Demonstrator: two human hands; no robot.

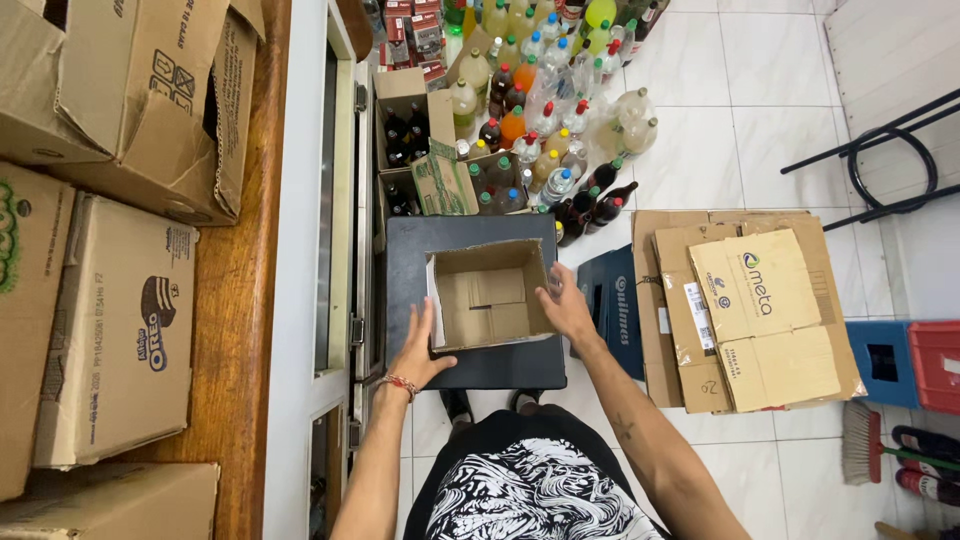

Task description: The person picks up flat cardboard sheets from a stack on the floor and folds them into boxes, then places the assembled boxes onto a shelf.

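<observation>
Over a dark stand (500, 365) at scene centre, an empty open-topped box (487, 295) sits between two bare hands, seen from the head camera. Left hand (420, 350) lies flat against the box's left wall, fingers spread, gripping nothing. Right hand (565, 305) rests open on the box's right rim, fingers loosely fanned. Far beyond the stand, bottles (545, 110) crowd the tiled floor. Flattened cartons (750, 310) lie to the right, a dark crate (610, 300) just beside the stand. Stacked boxes (110, 300) fill a wooden counter (235, 320) at left.
</observation>
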